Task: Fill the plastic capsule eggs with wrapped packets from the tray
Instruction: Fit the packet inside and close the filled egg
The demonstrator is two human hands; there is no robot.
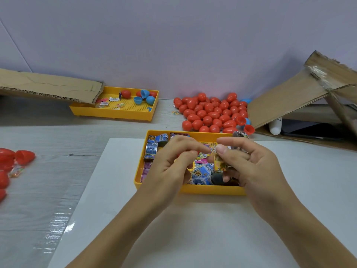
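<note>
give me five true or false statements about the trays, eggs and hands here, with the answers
1. Both hands are over the near yellow tray of wrapped packets. True.
2. The right hand pinches a yellow packet. True.
3. The pile of eggs behind the near tray is mostly blue. False: it is almost all red, with blue showing only at its right edge.
4. The far yellow tray holds blue egg halves. True.
5. The left hand lies flat on the white sheet. False: it is raised over the near tray, its fingers curled toward the right hand's; what is in its grip I cannot tell.
</note>
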